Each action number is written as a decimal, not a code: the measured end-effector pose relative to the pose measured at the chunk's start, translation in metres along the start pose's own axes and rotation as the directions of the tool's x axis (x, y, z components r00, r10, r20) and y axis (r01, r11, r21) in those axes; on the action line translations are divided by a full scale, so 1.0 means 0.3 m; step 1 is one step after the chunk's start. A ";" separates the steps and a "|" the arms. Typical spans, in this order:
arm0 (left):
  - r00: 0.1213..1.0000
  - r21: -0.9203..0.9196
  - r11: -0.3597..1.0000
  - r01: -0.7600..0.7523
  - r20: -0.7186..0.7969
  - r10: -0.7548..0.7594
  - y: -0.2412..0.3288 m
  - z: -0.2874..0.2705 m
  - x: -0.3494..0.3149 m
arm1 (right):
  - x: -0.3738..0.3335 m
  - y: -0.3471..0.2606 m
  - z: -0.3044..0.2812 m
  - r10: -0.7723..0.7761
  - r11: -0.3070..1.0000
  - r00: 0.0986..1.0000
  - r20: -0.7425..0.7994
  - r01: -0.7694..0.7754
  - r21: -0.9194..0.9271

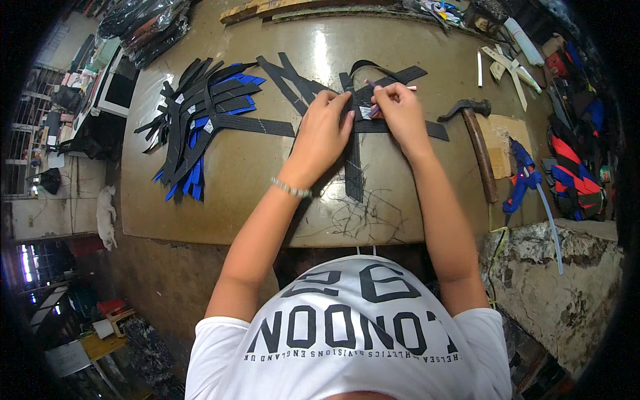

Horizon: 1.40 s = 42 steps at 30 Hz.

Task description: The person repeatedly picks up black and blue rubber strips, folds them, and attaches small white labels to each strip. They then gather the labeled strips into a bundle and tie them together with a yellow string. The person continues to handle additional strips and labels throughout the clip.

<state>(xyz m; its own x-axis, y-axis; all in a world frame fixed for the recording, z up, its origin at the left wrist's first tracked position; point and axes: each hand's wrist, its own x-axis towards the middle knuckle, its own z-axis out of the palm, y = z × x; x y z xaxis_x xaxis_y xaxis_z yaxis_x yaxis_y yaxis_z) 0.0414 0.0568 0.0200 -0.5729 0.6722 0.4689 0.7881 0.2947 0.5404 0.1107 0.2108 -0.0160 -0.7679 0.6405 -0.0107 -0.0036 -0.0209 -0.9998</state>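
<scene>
Near the table's middle lies a piece of crossed black webbing straps (354,170) with a small white label (365,113) at its crossing. My left hand (321,133) rests on the straps left of the label, its fingers bent over the webbing and holding it. In my right hand (403,119) a thin, pale pinkish pen-like stick (412,88) is pinched, with its tip close to the label; the fingers partly hide it. To the left, a pile of similar black straps (177,143) with blue strips (193,183) lies fanned out.
Loose black threads (367,217) lie by the table's near edge. A hammer (481,157) and a blue glue gun (520,177) with a glue stick lie right. Beyond are scissors-like pale strips (513,73), a wooden bar (267,10) and plastic-wrapped bundles (150,30).
</scene>
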 end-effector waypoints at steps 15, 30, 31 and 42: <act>0.977 -0.140 0.969 0.204 0.095 -0.192 -0.059 0.035 -0.006 | -0.011 -0.028 -0.057 0.001 0.965 0.962 0.272 0.071 -0.253; 0.988 0.135 0.990 -0.045 0.149 0.024 0.042 -0.025 -0.016 | 0.003 -0.044 -0.038 0.127 0.937 0.982 0.141 -0.165 0.307; 0.978 0.148 0.982 -0.119 0.190 0.090 0.019 -0.021 -0.014 | 0.004 -0.061 -0.045 0.127 0.918 0.982 0.142 -0.170 0.358; 0.979 0.091 0.988 -0.122 0.176 0.105 -0.018 -0.052 -0.019 | -0.016 -0.043 -0.037 0.109 0.977 0.955 0.277 -0.155 0.148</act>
<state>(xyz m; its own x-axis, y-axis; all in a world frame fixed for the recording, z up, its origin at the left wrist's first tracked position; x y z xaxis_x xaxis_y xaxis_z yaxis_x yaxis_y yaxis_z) 0.0368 0.0407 0.0252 -0.4385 0.8085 0.3925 0.8694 0.2709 0.4134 0.1213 0.2165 -0.0033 -0.9108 0.3966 -0.1143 0.0204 -0.2334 -0.9722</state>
